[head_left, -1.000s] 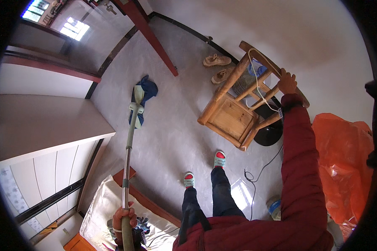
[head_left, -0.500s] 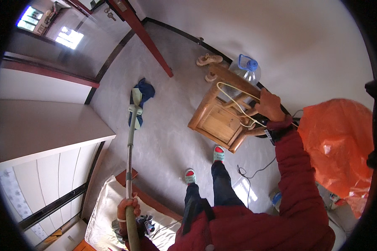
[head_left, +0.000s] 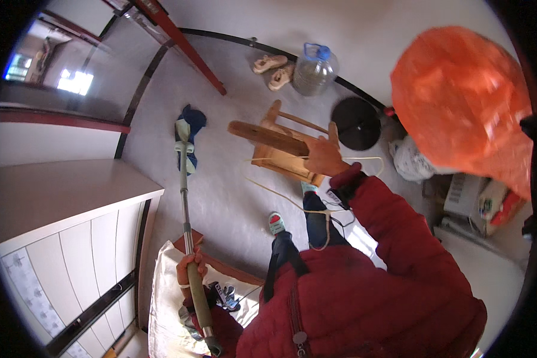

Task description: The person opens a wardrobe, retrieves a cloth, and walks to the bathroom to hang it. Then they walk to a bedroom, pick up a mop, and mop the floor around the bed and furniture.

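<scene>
My left hand [head_left: 191, 267] is closed round the green grip of a mop [head_left: 185, 206]. Its pole runs forward to a flat head on the floor, with dark blue cloth [head_left: 193, 117] around it. At the right, my right hand [head_left: 325, 156] is wrapped over the top rail of a wooden chair [head_left: 265, 137], which looks tilted. A pale yellow clothes hanger [head_left: 280, 190] hangs at the same hand, its hook toward my body; how the fingers hold it is hidden. The chair's lower part partly covers my right foot.
Beyond the chair are a pair of beige shoes [head_left: 280, 77], a large clear water bottle [head_left: 316, 74] and a black round object [head_left: 356, 123]. An orange plastic bag [head_left: 459, 95] bulges at the right. A red door edge [head_left: 191, 56] juts in; a white cabinet [head_left: 77, 197] stands left.
My right hand has drawn the chair leftward from the wall, uncovering the shoes, bottle and black round object. The hanger has swung toward my body. The mop has shifted little.
</scene>
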Available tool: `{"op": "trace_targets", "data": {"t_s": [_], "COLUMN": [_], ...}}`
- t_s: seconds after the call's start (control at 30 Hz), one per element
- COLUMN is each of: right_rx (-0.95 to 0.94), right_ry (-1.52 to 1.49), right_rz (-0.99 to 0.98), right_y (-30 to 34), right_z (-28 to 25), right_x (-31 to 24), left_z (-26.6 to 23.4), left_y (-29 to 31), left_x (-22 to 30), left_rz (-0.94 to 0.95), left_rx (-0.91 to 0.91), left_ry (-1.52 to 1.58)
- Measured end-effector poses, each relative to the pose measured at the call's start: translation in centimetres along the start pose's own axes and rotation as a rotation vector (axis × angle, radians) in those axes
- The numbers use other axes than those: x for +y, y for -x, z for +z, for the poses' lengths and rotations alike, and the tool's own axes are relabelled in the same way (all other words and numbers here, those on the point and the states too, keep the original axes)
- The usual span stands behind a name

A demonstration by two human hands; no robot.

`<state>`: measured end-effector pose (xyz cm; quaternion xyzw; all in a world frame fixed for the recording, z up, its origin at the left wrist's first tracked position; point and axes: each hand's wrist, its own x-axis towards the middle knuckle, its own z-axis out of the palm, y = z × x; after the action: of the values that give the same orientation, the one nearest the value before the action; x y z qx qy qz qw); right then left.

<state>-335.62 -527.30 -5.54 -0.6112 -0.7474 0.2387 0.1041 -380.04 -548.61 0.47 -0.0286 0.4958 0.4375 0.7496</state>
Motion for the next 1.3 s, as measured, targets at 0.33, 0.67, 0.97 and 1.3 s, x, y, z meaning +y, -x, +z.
{"op": "trace_targets", "data": {"t_s": [0.33,0.67,0.97,1.3], "right_rx": [-0.009,0.044,0.065,-0.147], "right_ry": [0.125,0.118,0.177,0.211], "right_rz": [0.342,0.626,0.754,0.813], "right_y": [20.1,34.6,47.3,56.2], "right_z": [-3.1,-8.5,-8.6,-12.6], "right_x": [2.0,4.5,16.1,38.5], "left_z": [-6.5,-7.7,-4.3,6.6], "left_y": [2.8,1.2,-1.9,-0.9], "left_x": [2.4,2.7,-1.9,-12.0], "left_rz": [-0.057,-0.146,-0.196,-0.076], "left_rx": [-0.071,-0.179,-0.128,-0.047], "left_ry": [0.038,0.027,-0.033,0.065]}}
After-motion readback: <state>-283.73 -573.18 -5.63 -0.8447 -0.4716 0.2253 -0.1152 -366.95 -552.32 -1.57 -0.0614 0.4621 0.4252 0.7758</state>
